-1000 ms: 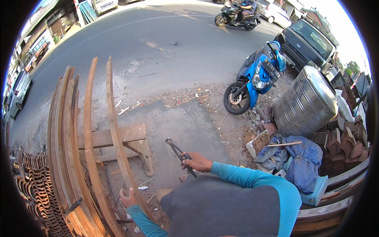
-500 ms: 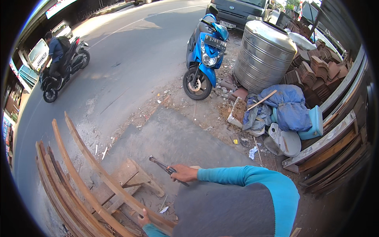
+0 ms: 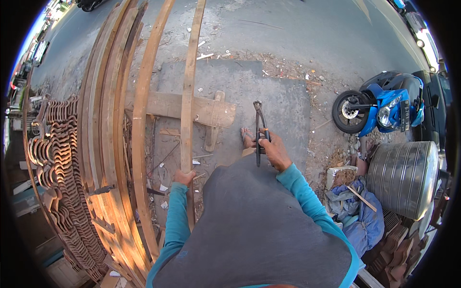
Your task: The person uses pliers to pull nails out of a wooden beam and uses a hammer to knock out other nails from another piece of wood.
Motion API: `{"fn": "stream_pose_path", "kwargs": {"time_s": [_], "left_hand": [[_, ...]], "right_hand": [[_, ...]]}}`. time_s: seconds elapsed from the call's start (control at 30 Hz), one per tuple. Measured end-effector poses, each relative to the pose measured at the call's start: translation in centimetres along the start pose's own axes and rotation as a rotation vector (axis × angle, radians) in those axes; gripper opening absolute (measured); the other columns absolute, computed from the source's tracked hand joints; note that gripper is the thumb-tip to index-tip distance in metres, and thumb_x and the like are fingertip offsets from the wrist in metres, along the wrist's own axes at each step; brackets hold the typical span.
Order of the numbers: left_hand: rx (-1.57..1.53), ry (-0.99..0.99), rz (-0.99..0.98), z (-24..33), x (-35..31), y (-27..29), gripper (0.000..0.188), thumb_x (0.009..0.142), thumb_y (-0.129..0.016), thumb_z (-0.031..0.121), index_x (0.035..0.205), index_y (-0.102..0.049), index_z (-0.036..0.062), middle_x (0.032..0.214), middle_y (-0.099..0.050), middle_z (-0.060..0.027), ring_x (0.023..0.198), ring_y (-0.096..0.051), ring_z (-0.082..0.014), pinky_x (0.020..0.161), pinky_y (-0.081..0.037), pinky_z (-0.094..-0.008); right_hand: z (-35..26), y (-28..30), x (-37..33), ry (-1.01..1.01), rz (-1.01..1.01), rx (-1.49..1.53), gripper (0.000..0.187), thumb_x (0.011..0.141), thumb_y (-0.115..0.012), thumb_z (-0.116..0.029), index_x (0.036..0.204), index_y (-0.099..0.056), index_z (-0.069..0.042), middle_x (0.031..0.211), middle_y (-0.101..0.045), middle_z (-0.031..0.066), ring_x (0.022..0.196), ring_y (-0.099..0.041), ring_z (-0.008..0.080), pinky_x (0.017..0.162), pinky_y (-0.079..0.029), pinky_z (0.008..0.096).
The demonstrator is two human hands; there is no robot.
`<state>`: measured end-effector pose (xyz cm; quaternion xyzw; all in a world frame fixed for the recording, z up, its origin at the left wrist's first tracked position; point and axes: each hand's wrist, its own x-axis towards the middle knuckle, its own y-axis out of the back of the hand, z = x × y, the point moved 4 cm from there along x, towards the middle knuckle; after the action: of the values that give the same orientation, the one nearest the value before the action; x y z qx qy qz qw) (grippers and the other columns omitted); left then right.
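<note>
My left hand [image 3: 183, 177] is closed round a long wooden batten [image 3: 188, 103], which runs away from me over a low wooden trestle [image 3: 165, 105]. Out in front of my body, my right hand [image 3: 273, 150] grips a pair of pincers [image 3: 260, 127] by the handles, jaws pointing away from me. Nothing sits between the jaws that I can see. Left of the held batten, a second batten [image 3: 142, 96] lies roughly alongside, apart from it.
Several stacked timbers [image 3: 103, 96] and rows of clay roof tiles [image 3: 62, 158] stand on the left. A blue scooter [image 3: 390, 103], a metal water tank [image 3: 403, 177] and a blue tarp bundle [image 3: 367, 216] are at the right. A dark flat sheet [image 3: 288, 105] covers the ground ahead.
My view has swung left and down, so the scooter and tank now appear farther right. Both hands keep their holds on the batten and the pincers.
</note>
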<state>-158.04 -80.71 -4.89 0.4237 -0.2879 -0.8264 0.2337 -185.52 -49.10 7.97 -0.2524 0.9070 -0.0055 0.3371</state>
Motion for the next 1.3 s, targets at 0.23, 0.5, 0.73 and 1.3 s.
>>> {"fn": "stream_pose_path", "kwargs": {"time_s": [0.23,0.5,0.73,1.3], "left_hand": [[-0.036,0.100,0.185,5.5,-4.9,-1.2,0.048,0.065,-0.077,0.021,0.104,-0.065,-0.0037,0.093,-0.071,-0.0257,0.086,-0.070,-0.0410,0.076,-0.055,-0.0475],[0.121,0.001,0.433,6.9,-6.0,-3.8,0.071,0.063,-0.079,0.018,0.124,-0.047,0.0007,0.107,-0.060,-0.0251,0.100,-0.058,-0.0463,0.085,-0.048,-0.0532],[0.150,0.036,0.438,6.3,-5.8,-4.3,0.073,0.061,-0.082,0.018,0.122,-0.045,0.0027,0.107,-0.057,-0.0245,0.100,-0.056,-0.0464,0.083,-0.047,-0.0536],[0.232,0.122,0.465,8.1,-6.6,-3.8,0.086,0.061,-0.087,0.022,0.133,-0.044,0.0026,0.119,-0.057,-0.0230,0.109,-0.056,-0.0438,0.088,-0.048,-0.0521]], "right_hand": [[-6.1,1.8,8.5,0.024,-0.203,-0.207,0.049,0.088,-0.050,-0.012,0.133,-0.048,0.009,0.106,-0.065,0.0142,0.095,-0.067,0.0215,0.082,-0.054,0.0342],[-8.4,-2.2,13.3,-0.045,-0.575,-0.603,0.048,0.087,-0.051,-0.016,0.128,-0.056,0.007,0.098,-0.066,0.0123,0.092,-0.066,0.0179,0.084,-0.052,0.0311],[-7.6,-4.6,17.8,-0.062,-0.712,-0.681,0.047,0.086,-0.052,-0.014,0.129,-0.057,0.006,0.101,-0.066,0.0123,0.089,-0.065,0.0188,0.082,-0.055,0.0337],[-10.6,-5.8,20.4,-0.339,-0.743,-0.617,0.052,0.089,-0.048,-0.010,0.138,-0.047,0.008,0.113,-0.068,0.0222,0.097,-0.072,0.0282,0.086,-0.062,0.0380]]}}
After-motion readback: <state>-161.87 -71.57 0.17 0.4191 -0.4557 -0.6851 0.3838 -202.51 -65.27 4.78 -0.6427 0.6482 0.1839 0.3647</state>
